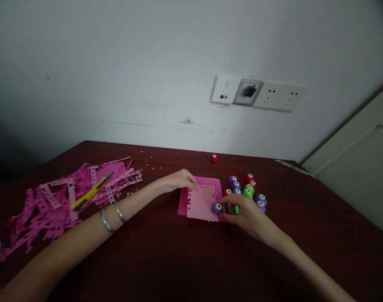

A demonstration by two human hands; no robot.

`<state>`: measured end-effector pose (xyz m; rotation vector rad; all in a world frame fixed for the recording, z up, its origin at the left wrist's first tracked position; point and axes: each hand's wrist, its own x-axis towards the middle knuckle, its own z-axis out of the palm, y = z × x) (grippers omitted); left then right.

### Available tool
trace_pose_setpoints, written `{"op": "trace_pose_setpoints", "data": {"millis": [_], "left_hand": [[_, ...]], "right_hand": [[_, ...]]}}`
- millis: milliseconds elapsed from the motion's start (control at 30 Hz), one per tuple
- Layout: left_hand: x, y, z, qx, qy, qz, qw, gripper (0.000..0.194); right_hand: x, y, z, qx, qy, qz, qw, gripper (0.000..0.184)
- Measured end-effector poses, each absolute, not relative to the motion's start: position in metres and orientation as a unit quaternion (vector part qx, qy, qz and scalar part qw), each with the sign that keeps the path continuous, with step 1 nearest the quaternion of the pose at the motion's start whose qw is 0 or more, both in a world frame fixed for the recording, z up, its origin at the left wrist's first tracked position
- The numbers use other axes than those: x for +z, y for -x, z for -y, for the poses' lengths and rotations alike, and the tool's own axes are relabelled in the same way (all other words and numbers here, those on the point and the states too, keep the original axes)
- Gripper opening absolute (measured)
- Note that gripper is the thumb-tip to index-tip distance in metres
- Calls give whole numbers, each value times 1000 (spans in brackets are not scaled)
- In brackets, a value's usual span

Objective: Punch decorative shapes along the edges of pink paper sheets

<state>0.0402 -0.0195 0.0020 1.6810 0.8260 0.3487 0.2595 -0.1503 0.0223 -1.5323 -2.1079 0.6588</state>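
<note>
My left hand (182,181) pinches the upper left corner of a light pink sheet of paper (201,203). Small punched holes run along its left, top and right edges. Beneath it lies a darker pink sheet (182,205). At the sheet's right edge, my right hand (238,209) closes thumb and fingers round a purple paper punch (217,208). A green punch (233,208) shows between thumb and fingers of that hand. Close behind the right hand stand several punches, among them a green one (248,191), a red one (249,178) and a purple one (261,199).
A heap of pink paper strips (56,209) covers the table's left side, with a yellow utility knife (92,192) on top. One red punch (214,158) stands near the wall. A thin flat strip (294,167) lies along the back right edge. Wall sockets (281,96) are above.
</note>
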Motion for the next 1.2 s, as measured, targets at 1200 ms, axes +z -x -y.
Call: {"op": "trace_pose_setpoints", "data": {"millis": [1200], "left_hand": [[22,-62,48,131,-854,-378,332,27]], "right_hand": [[31,-258,148,462,622,617,139,48]]}}
